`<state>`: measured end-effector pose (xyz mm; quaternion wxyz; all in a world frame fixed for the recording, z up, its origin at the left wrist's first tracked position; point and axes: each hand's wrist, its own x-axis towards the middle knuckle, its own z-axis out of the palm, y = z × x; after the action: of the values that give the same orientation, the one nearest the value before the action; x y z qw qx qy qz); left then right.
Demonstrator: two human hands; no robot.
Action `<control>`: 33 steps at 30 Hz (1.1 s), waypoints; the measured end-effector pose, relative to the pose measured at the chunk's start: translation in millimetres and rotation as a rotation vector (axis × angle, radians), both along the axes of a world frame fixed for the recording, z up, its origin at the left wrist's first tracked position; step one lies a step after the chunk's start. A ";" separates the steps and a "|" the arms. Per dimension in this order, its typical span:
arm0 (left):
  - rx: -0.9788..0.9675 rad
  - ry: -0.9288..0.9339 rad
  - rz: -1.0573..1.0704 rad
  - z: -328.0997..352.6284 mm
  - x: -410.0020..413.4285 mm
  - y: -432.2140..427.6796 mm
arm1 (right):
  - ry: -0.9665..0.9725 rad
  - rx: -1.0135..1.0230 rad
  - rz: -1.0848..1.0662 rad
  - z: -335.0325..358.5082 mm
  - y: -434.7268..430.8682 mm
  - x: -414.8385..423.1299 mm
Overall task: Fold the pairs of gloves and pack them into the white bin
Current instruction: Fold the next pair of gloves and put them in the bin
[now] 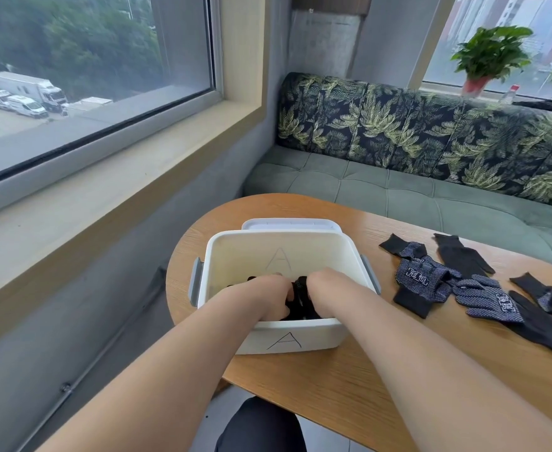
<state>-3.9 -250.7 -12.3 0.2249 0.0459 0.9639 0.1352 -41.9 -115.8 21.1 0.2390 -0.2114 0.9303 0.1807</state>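
Inside the white bin (313,256) marked "A", near the tabletop (333,380) left edge, your left hand (266,296) grips black gloves (300,301); right hand (330,288) grip hidden.

White bin (300,252) open on top; left hand (264,296), right hand (331,288), packed gloves (300,300) fill near half. Loose gloves (421,278) block tabletop (333,386), right.

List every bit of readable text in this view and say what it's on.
"A": handwritten on the white bin's near outer wall.
"A": fainter, on its far inner wall.
"冠恒", apparently: white characters on two dotted gloves; not certain.
Red-labelled bottle, far back: too blurred to read.
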 end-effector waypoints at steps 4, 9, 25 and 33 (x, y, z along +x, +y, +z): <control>-0.025 -0.026 -0.022 3.1 -0.6 2.2 | -0.058 0.042 0.070 4.7 5.4 0.3; -0.057 -0.040 -0.040 12.8 3.0 3.3 | -0.098 0.064 0.089 15.5 7.0 2.1; -0.015 0.347 -0.024 86.8 15.0 58.8 | -0.018 -0.873 -0.247 90.7 109.2 26.6; 0.177 0.590 -0.144 85.9 22.2 135.7 | 0.056 -0.816 -0.345 73.4 197.8 51.2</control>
<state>18.3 -115.0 73.6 -0.0603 0.1706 0.9663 0.1832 9.4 82.0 94.5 0.1372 -0.1251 0.9533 -0.2382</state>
